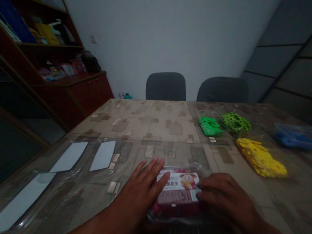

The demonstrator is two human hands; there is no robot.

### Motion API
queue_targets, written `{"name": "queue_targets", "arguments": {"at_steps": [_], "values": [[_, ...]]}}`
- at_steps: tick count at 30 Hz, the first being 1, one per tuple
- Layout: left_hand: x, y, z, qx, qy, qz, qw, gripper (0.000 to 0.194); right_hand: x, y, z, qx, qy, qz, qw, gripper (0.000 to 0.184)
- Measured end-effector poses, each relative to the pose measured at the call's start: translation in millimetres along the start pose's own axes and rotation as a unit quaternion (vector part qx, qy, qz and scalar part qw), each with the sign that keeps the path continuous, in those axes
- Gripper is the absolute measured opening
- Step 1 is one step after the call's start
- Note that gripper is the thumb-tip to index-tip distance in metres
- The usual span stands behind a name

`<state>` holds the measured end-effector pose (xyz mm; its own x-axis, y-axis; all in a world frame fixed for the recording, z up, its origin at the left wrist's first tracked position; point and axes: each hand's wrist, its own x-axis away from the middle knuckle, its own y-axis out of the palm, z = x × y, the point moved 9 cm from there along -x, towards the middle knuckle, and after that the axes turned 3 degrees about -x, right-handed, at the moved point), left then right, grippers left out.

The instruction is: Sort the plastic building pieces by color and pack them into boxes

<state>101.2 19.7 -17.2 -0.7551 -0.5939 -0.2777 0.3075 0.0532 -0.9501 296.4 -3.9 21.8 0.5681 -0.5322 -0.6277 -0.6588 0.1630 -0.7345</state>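
Note:
A clear plastic box with a red and white printed label (178,190) lies on the table (151,128) right in front of me. My left hand (140,196) rests flat on the box's left side, fingers stretched out over the lid. My right hand (226,201) sits on the box's right side with its fingers curled against the lid's edge. The lower part of the box is hidden between my hands.
Green pieces (210,126) (235,122), yellow pieces (260,156) and a clear box of blue pieces (299,137) lie at the right. White cards (104,155) (69,157) lie under the table cover at left. Two grey chairs (165,86) stand behind; a dark red cabinet (71,91) stands at left.

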Motion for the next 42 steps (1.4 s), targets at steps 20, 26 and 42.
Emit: {"name": "queue_targets", "arguments": {"at_steps": [20, 26, 42], "values": [[-11, 4.5, 1, 0.071, 0.076, -0.011, 0.995, 0.09, 40, 13, 1, 0.062, -0.062, -0.022, 0.996, 0.034], [-6, -5.6, -9, 0.11, -0.001, 0.061, 0.992, 0.075, 34, 7, 2, 0.026, -0.026, 0.02, 0.999, 0.032], [0, 1.4, -17, 0.128, 0.019, 0.01, 0.991, 0.063, 27, 1, 3, -0.023, 0.005, 0.054, 0.998, 0.03]]}}
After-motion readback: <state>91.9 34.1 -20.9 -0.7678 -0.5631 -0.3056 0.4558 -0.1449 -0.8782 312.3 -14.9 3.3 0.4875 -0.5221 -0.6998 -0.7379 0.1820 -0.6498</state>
